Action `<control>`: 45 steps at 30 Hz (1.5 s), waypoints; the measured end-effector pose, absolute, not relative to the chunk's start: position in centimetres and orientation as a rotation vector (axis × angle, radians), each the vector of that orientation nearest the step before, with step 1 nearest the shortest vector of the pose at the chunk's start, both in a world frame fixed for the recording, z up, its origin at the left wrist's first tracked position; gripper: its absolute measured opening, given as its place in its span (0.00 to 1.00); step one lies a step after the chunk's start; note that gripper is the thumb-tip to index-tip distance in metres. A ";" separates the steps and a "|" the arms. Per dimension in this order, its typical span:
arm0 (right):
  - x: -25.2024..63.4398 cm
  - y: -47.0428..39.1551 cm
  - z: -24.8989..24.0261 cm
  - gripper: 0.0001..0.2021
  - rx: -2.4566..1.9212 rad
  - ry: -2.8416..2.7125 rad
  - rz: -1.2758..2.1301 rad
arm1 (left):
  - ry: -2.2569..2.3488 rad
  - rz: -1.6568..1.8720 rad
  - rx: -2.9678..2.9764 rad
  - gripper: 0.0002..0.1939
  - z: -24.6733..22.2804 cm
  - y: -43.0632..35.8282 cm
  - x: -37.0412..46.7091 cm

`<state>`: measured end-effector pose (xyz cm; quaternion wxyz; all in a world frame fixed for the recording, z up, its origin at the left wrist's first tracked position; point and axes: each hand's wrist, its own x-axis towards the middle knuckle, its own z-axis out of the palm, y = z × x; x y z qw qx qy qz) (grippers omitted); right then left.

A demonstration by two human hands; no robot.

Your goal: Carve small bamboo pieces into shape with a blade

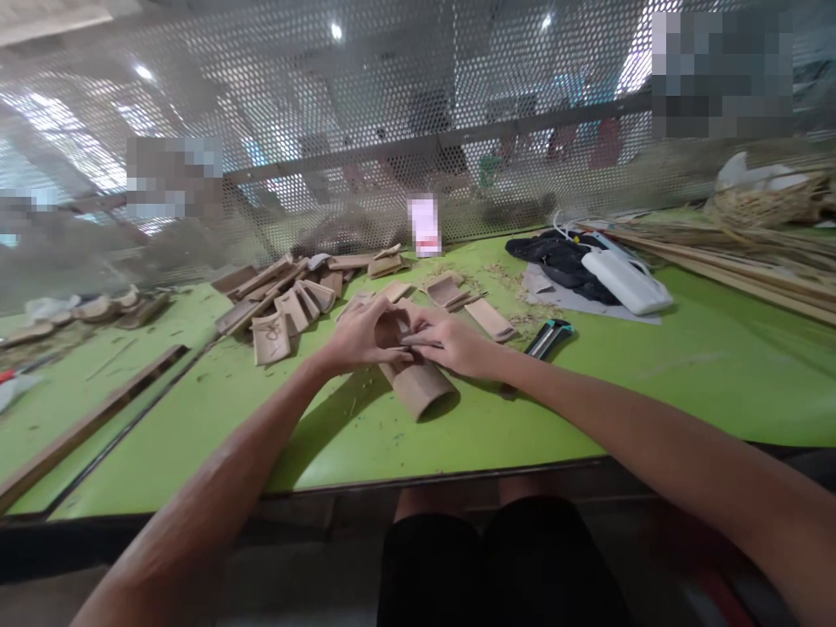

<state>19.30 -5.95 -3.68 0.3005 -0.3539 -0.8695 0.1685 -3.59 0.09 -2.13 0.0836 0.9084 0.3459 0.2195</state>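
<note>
My left hand [358,338] curls round a curved piece of bamboo [390,327], thumb below and fingers above. From the right, my right hand [457,341] pinches a thin, dark tool whose tip meets the piece; what kind of tool it is I cannot make out. Just under both hands a bamboo tube section [421,387] lies on the green table [496,427], its open end toward me. A utility knife [549,338] with teal ends rests to the right of my right hand.
Curved bamboo pieces [271,338] are heaped at the back left. A long wooden strip [91,422] lies on the left. Behind the table stands a perforated metal screen [366,113]. A white power bank [628,280], black cloth [555,261] and bamboo strips [738,261] are on the right.
</note>
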 end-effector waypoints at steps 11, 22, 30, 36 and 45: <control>18.8 -6.2 -3.3 0.11 -0.977 -2.278 0.387 | 1.017 0.647 2.706 0.32 -2.3 0.2 -3.7; 19.3 -5.6 -3.5 0.14 -1.012 -2.466 -0.128 | 0.859 0.665 2.560 0.34 -2.1 0.3 -3.7; 19.1 -5.7 -3.6 0.13 -0.954 -2.308 0.244 | 0.858 0.744 2.534 0.30 -2.2 0.0 -3.5; 19.3 -6.2 -3.1 0.13 -0.915 -2.275 0.620 | 0.879 0.731 2.556 0.31 -2.0 0.1 -3.6; 19.2 -5.7 -3.7 0.16 -0.934 -2.405 -0.085 | 0.771 0.698 2.493 0.30 -1.7 -0.2 -3.6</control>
